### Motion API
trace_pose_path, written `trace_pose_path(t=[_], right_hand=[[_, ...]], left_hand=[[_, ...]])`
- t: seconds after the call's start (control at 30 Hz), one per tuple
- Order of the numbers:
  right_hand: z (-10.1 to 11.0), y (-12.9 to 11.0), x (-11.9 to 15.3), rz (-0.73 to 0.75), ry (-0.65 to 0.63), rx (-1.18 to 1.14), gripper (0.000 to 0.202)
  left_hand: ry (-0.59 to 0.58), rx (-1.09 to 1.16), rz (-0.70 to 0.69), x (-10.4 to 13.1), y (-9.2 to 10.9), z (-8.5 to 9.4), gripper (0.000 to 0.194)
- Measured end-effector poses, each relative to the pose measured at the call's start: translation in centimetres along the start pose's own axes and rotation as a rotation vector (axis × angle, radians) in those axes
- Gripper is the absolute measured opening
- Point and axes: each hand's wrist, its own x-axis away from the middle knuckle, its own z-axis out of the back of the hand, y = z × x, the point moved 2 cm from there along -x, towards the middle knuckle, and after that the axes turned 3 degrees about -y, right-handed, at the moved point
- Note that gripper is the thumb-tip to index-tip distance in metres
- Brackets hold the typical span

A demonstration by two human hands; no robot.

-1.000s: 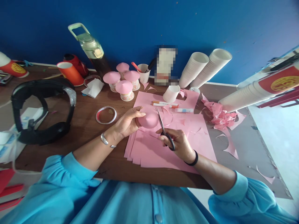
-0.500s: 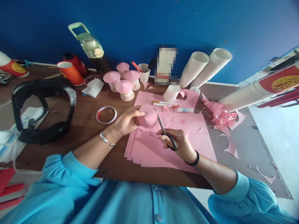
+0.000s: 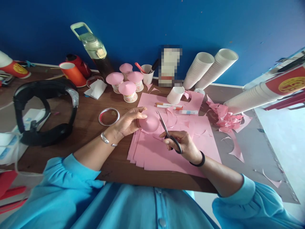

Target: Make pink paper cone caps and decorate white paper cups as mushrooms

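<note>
Between its thumb and fingers, my left hand pinches the left edge of a pink paper cone. My right hand grips dark-handled scissors, whose blades point up and left beside the cone's right edge. Below both hands lie stacked pink sheets on the brown table. Pink offcuts rest on the sheets. Behind them an upturned white cup stands near two markers and a white tube.
Several decorated cups with pink cone tops stand at the back, beside a cup of pens and a bottle. Tall white cup stacks and crumpled pink scraps are right; a tape roll and black headgear are left.
The cone in my left hand has shifted slightly left, opening a small gap to the scissor blades. My right hand keeps its hold on the scissors, nearly still.
</note>
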Motion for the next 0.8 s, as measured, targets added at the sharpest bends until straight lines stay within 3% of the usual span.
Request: trace_pose_path(t=[0.8], right_hand=[[-0.12, -0.18, -0.12, 0.046, 0.002, 0.108, 0.061]], left_hand=[[-0.002, -0.071, 0.032, 0.22, 0.16, -0.55, 0.026]])
